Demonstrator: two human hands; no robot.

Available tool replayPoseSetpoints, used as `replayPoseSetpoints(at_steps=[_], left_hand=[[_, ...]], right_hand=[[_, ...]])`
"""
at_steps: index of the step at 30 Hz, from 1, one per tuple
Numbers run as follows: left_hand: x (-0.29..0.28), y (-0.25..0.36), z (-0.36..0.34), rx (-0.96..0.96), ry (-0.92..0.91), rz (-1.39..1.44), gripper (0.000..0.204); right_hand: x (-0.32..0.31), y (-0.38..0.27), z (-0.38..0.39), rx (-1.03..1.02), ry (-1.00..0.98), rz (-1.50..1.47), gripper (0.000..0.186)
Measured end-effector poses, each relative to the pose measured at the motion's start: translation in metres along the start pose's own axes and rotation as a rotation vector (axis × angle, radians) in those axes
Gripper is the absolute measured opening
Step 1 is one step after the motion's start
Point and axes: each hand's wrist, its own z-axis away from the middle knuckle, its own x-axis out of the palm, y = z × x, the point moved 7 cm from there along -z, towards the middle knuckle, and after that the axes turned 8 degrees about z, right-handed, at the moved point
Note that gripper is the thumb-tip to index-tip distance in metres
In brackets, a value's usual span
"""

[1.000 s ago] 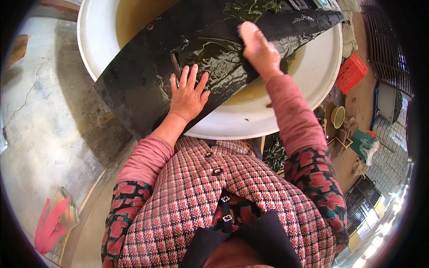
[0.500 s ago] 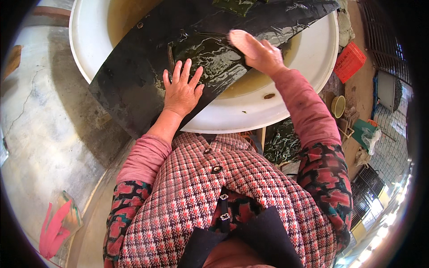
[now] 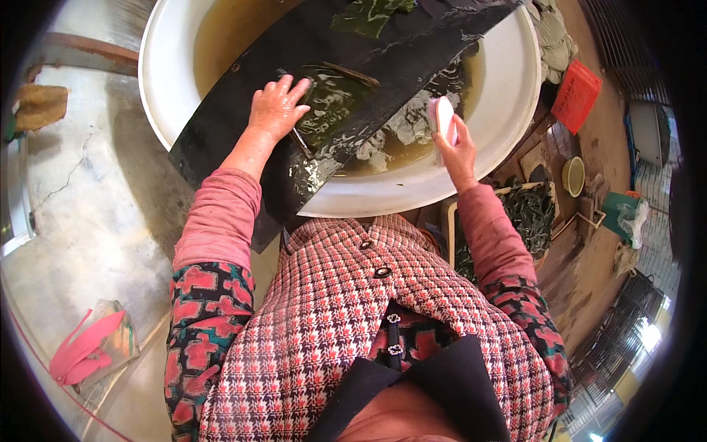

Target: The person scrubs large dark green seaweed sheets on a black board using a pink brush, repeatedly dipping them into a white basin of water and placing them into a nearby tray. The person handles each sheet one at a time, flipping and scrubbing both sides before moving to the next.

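Note:
A wet dark green leaf [image 3: 333, 96] with a shiny surface lies on a black board [image 3: 243, 103] that slants across a white tub. Brown, stem-like strips show along its edges. My left hand [image 3: 277, 110] rests at the leaf's left side, fingers apart and partly over its edge. My right hand [image 3: 459, 151] grips an oval scrubbing brush [image 3: 444, 118] with a white back, held off the board above the tub's right side. Farther up the board lies another dark green leaf piece [image 3: 368, 18].
The round white tub [image 3: 412, 193] holds brownish water, with foam at the right. Beside my right forearm stands a crate of dark green leaves [image 3: 526, 214]. A red card [image 3: 577, 96] and a small yellowish bowl [image 3: 573, 176] are farther right. Pink cloth [image 3: 87, 350] lies lower left.
My right hand has carried the brush off the leaf, rightward and down over the water. My left hand has moved up and left. The leaf has shifted on the board, and the view has moved slightly.

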Motion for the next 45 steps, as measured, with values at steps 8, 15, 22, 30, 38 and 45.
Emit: replayPoseSetpoints(at_steps=[8,15,22,30,38,45], left_hand=[[0.008,0.014,0.037,-0.451,-0.120,0.160,0.048],[0.020,0.032,0.037,-0.093,0.239,0.158,0.050],[0.046,0.031,0.044,-0.242,0.095,0.171,0.060],[0.040,0.027,0.045,-0.357,0.195,0.211,0.064],[0.041,0.026,0.043,-0.349,0.164,0.188,0.068],[0.036,0.029,0.043,-0.339,0.216,0.188,0.065]], right_hand=[[-0.016,0.046,0.033,0.237,0.013,-0.179,0.067],[0.023,-0.034,0.013,-0.086,-0.064,-0.084,0.070],[0.169,-0.226,0.017,-0.307,-0.274,-0.108,0.064],[0.150,-0.180,0.006,-0.381,-0.265,0.434,0.060],[0.101,-0.124,-0.045,-0.533,-0.090,0.614,0.066],[0.102,-0.184,-0.034,-0.491,-0.119,0.624,0.063]])
